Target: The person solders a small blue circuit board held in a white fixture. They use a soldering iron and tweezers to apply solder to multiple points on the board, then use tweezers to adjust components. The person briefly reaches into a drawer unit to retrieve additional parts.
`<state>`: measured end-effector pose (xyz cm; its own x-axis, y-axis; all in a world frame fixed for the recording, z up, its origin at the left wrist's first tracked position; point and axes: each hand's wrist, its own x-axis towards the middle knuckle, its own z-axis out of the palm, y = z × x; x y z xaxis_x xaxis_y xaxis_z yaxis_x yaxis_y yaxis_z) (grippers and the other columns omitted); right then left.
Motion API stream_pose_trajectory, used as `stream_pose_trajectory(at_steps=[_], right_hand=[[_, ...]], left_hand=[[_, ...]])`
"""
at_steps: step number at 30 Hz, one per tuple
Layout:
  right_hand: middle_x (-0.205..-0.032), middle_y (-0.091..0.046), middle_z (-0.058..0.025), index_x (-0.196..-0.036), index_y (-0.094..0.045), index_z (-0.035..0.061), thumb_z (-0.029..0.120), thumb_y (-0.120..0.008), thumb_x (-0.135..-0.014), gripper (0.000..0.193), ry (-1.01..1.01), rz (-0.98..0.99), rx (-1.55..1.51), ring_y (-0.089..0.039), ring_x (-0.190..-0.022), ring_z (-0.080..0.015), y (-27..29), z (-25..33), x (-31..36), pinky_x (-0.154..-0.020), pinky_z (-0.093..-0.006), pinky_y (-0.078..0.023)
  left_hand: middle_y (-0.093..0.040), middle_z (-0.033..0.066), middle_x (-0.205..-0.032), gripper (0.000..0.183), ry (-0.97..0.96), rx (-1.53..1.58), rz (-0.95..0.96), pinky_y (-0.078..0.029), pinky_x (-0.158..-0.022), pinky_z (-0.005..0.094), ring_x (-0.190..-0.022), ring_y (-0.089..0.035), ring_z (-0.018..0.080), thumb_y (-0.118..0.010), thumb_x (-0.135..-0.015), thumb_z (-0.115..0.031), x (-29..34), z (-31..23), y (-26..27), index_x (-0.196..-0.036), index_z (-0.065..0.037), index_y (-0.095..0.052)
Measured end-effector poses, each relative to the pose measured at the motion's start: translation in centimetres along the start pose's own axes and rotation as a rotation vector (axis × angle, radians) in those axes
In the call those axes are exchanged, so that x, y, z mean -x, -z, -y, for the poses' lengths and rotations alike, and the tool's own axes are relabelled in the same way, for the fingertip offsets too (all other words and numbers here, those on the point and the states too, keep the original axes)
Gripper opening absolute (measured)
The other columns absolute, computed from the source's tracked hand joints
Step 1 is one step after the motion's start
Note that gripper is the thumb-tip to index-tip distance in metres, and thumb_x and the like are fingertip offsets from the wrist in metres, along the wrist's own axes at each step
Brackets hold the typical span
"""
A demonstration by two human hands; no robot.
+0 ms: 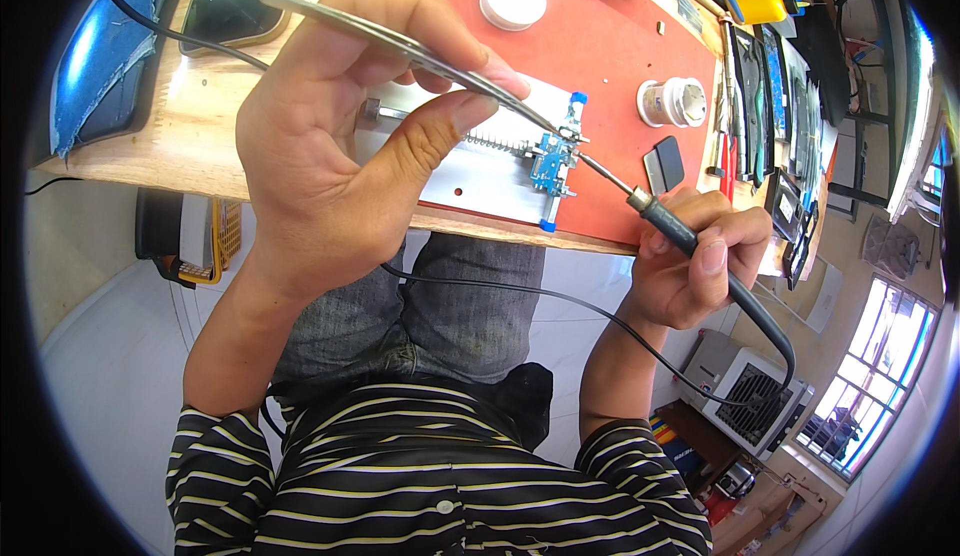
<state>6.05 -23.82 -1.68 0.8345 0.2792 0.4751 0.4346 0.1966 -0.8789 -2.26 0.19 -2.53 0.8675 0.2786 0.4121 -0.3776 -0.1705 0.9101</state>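
Note:
My left hand (pixel 330 146) pinches a pair of metal tweezers (pixel 405 48) between thumb and fingers. The tweezers slant down to the right, their tips at a small blue circuit board (pixel 552 164). That board sits clamped in a metal holder with a spring rod (pixel 498 143) and blue end caps. My right hand (pixel 700 256) is closed around the dark handle of a soldering iron (pixel 668 224). The iron's tip meets the board's right side, close to the tweezer tips; whether it touches is too small to tell.
The holder lies on a red mat (pixel 600 46) over a wooden table (pixel 150 166). Nearby are a white round lid (pixel 513 2), a small white jar (pixel 672 103) and a dark flat piece (pixel 668 164). A phone (pixel 240 1) lies far left. The iron's black cable (pixel 560 296) loops across my lap.

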Motion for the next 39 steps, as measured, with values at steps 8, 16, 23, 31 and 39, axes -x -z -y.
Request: stream_pose_trajectory(at_steps=[8, 16, 23, 31, 39], right_hand=[[-0.062, -0.056, -0.0113, -0.087, -0.045, 0.0081, 0.022, -0.070, -0.088, 0.029, -0.006, 0.002, -0.003, -0.049, -0.045, -0.0144, 0.0, 0.1, 0.0, -0.048, -0.0265, -0.042], [-0.062, -0.056, -0.0112, -0.087, -0.045, 0.0078, 0.022, -0.069, -0.088, 0.028, 0.006, 0.007, -0.010, -0.049, -0.046, -0.0146, 0.0, 0.0, 0.0, -0.048, -0.0267, -0.042], [-0.062, -0.056, -0.0109, -0.088, -0.045, 0.0081, 0.022, -0.068, -0.089, 0.027, 0.006, 0.010, 0.000, -0.049, -0.045, -0.0140, 0.0, 0.0, 0.0, -0.048, -0.0259, -0.041], [-0.062, -0.057, -0.0114, -0.087, -0.045, 0.0083, 0.023, -0.069, -0.089, 0.028, 0.002, 0.011, 0.004, -0.049, -0.045, -0.0138, -0.1, 0.0, 0.0, -0.047, -0.0255, -0.040], [-0.062, -0.057, -0.0113, -0.088, -0.045, 0.0083, 0.023, -0.069, -0.089, 0.028, 0.000, 0.007, 0.010, -0.049, -0.045, -0.0138, -0.1, 0.0, 0.1, -0.048, -0.0261, -0.042]], left_hand=[[-0.066, 0.0190, -0.104, 0.029, 0.006, -0.002, 0.002, -0.056, -0.090, 0.0336, -0.103, -0.068, 0.0242, -0.059, -0.089, 0.015, 0.1, 0.0, 0.0, -0.112, 0.000, -0.049], [-0.067, 0.0198, -0.104, 0.029, -0.005, -0.004, 0.000, -0.055, -0.089, 0.0322, -0.103, -0.067, 0.0236, -0.060, -0.090, 0.014, 0.1, 0.1, 0.0, -0.112, -0.001, -0.049], [-0.067, 0.0194, -0.104, 0.030, -0.006, -0.002, 0.004, -0.055, -0.090, 0.0334, -0.103, -0.067, 0.0240, -0.060, -0.089, 0.014, 0.0, 0.1, 0.0, -0.113, 0.000, -0.049], [-0.067, 0.0183, -0.103, 0.030, -0.062, 0.075, -0.032, -0.055, -0.091, 0.0344, -0.102, -0.068, 0.0244, -0.060, -0.089, 0.014, 0.4, 0.9, -0.2, -0.113, 0.000, -0.049], [-0.067, 0.0189, -0.104, 0.030, -0.126, 0.252, -0.093, -0.055, -0.090, 0.0339, -0.103, -0.068, 0.0244, -0.061, -0.089, 0.014, 0.4, 1.9, -1.1, -0.113, 0.000, -0.049]])
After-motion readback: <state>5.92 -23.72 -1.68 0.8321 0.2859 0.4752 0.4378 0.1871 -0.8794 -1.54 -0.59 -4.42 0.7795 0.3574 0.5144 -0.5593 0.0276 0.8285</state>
